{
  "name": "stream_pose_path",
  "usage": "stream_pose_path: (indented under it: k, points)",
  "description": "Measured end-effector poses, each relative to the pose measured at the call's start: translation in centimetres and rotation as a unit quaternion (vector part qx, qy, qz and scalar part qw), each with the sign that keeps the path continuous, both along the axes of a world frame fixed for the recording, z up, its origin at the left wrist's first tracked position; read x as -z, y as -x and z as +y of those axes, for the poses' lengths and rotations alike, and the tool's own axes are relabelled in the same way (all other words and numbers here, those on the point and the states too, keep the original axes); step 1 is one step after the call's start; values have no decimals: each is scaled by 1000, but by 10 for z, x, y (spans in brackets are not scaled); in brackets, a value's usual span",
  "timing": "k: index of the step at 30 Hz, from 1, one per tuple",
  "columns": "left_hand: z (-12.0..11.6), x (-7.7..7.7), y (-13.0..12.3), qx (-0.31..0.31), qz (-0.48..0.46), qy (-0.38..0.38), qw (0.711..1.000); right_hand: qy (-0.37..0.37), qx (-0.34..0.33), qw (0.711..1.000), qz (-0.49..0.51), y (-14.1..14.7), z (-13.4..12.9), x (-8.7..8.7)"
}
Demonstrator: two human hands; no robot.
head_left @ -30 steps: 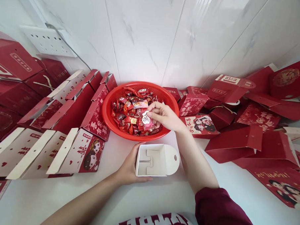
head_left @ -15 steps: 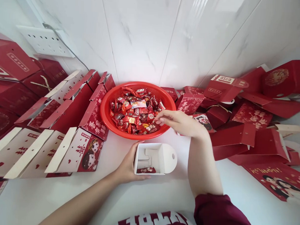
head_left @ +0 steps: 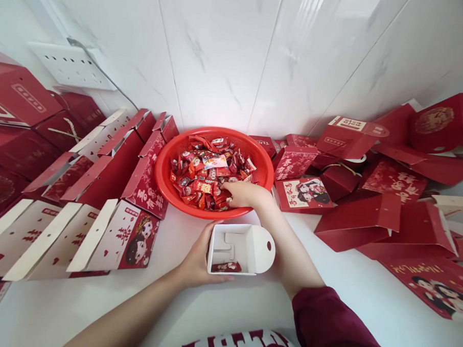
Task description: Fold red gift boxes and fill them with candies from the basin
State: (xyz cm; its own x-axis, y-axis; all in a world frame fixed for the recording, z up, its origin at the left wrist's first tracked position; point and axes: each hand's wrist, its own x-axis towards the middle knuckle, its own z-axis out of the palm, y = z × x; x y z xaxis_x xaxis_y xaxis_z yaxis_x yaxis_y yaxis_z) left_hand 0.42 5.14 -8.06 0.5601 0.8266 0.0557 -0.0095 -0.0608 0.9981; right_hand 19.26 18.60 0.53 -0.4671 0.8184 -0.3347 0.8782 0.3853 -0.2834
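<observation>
The left hand (head_left: pixel 197 259) clamps the white box (head_left: pixel 234 249) between thumb and fingers, low in the middle of the frame, one red sweet (head_left: pixel 226 267) inside it. Just above, the right hand (head_left: pixel 243 193) reaches into the red basket (head_left: pixel 163 176) among wrapped sweets (head_left: pixel 205 173), its fingertips partly hidden, so whether they grip one I cannot tell.

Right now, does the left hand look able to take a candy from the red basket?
Probably not: the left hand is holding the open white box, so it looks occupied, though the way to the red basket seems free.
</observation>
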Motion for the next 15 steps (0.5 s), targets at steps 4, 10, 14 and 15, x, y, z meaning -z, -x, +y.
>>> stream_pose_path:
  k: [4, 10, 14, 15]
  points:
    - [1, -1, 0, 3, 6, 1, 1000, 20, -42, 999, 11, -2, 2, 1]
    - [1, 1, 2, 6, 12, -13, 1000, 47, -117, 989, 76, -9, 8, 2]
    - [1, 1, 2, 8, 7, -13, 1000, 44, -141, 983, 111, -12, 11, 5]
    - [1, 1, 2, 8, 7, -14, 1000, 43, -152, 979, 130, -12, 11, 5]
